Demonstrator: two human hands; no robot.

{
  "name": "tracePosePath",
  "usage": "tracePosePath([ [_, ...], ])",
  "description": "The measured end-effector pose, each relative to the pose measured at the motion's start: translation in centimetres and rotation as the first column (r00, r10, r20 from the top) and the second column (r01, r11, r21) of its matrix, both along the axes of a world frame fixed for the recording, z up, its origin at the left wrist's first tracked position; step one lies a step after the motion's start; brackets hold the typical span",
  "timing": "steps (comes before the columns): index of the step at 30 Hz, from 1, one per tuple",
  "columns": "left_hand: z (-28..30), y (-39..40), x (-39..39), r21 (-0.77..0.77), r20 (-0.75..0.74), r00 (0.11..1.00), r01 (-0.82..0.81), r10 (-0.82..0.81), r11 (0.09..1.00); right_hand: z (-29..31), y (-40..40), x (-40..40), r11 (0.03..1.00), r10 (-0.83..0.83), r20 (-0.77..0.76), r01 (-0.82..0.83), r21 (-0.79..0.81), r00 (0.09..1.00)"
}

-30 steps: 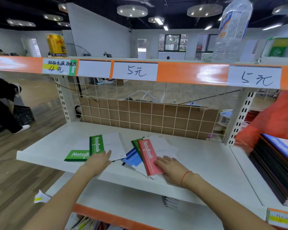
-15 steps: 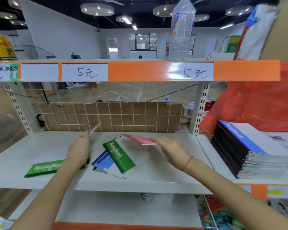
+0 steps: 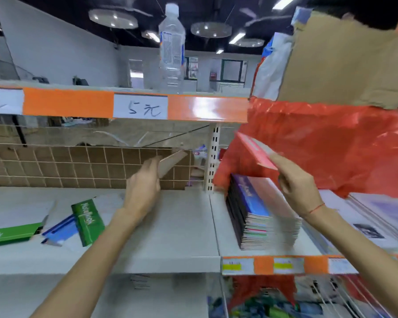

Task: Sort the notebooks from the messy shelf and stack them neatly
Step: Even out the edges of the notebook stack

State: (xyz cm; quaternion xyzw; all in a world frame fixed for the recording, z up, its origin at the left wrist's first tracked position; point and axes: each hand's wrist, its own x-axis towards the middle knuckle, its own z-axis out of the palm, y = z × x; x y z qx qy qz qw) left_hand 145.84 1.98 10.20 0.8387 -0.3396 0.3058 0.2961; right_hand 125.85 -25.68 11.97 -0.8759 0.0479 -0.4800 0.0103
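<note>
My right hand (image 3: 296,182) holds a red notebook (image 3: 256,151) in the air, tilted, above a neat stack of notebooks (image 3: 260,212) on the right shelf section. My left hand (image 3: 144,187) holds another notebook (image 3: 170,162) lifted edge-on, showing its brown back, over the white shelf (image 3: 170,237). Loose on the left part of that shelf lie a green notebook (image 3: 87,220), blue notebooks (image 3: 60,232) under it, and a second green one (image 3: 12,232) at the frame's left edge.
An upper shelf with an orange price strip (image 3: 193,109) hangs just above my hands, with a plastic water bottle (image 3: 171,51) on it. A red plastic bag (image 3: 326,143) and cardboard (image 3: 345,60) crowd the right. More booklets (image 3: 381,214) lie right of the stack.
Both hands lifted a notebook each off the messy pile and swung right. The red notebook now hovers over the stack; my view has turned right as well.
</note>
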Motion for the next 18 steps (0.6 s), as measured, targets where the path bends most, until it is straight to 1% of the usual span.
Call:
tracePosePath([
  [5, -0.7, -3.4, -3.4, -0.058, -0.004, 1.000, -0.022, 0.022, 0.998, -4.8, -3.7, -0.5, 1.000, 0.011, -0.250, -0.014, -0.010, 0.968],
  [8, -1.3, -4.2, -4.6, -0.083, -0.005, 1.000, -0.019, 0.018, 0.996, -6.8, -4.7, -0.7, 0.998, 0.061, -0.372, -0.053, 0.033, 0.926],
  [12, -1.3, -4.4, -5.2, -0.094, 0.006, 0.999, -0.050, 0.050, 0.994, -7.5, -5.3, -0.4, 0.989, 0.145, -0.467, -0.117, 0.088, 0.872],
  [15, -0.8, -4.7, -5.2, -0.098, 0.026, 0.997, -0.069, 0.072, 0.993, -7.4, -5.1, -0.7, 0.969, 0.226, -0.516, -0.136, 0.207, 0.826],
  [18, -0.4, -5.3, -5.7, -0.100, 0.037, 0.997, -0.061, 0.065, 0.993, -8.2, -5.1, -0.8, 0.965, 0.254, -0.563, -0.170, 0.197, 0.786],
])
